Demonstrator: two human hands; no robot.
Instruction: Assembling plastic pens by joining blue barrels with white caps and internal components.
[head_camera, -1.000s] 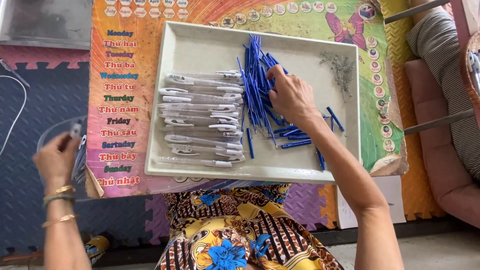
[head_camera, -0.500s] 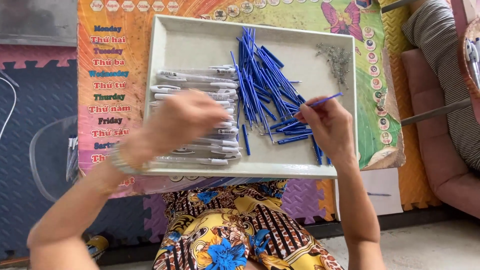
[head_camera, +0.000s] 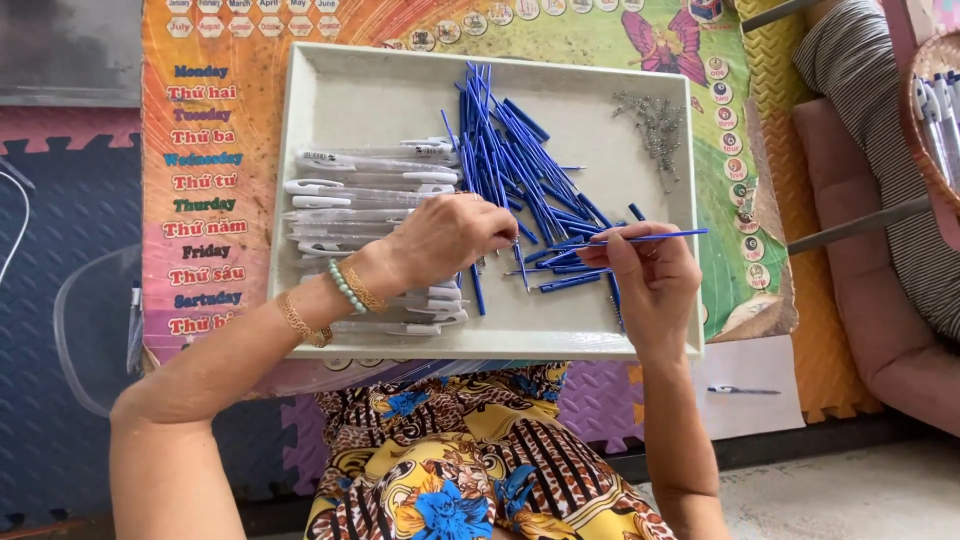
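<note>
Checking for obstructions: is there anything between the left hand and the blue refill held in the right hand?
Nothing visible: the left hand and the blue refill in the right hand have only open tray space and loose refills lying flat beneath.

Place: home floor, used for piecework.
Floor: foam puzzle mats (head_camera: 70, 330), children's weekday poster (head_camera: 205, 200).
Seating: pink cushion (head_camera: 880, 330).
Work: tray (head_camera: 400, 100) of pen parts.

Dark foam floor mats (head_camera: 70, 200) — colourful poster (head_camera: 215, 150), pink cushioned seat (head_camera: 880, 320) alongside

Bright, even daylight (soft shadows)
</note>
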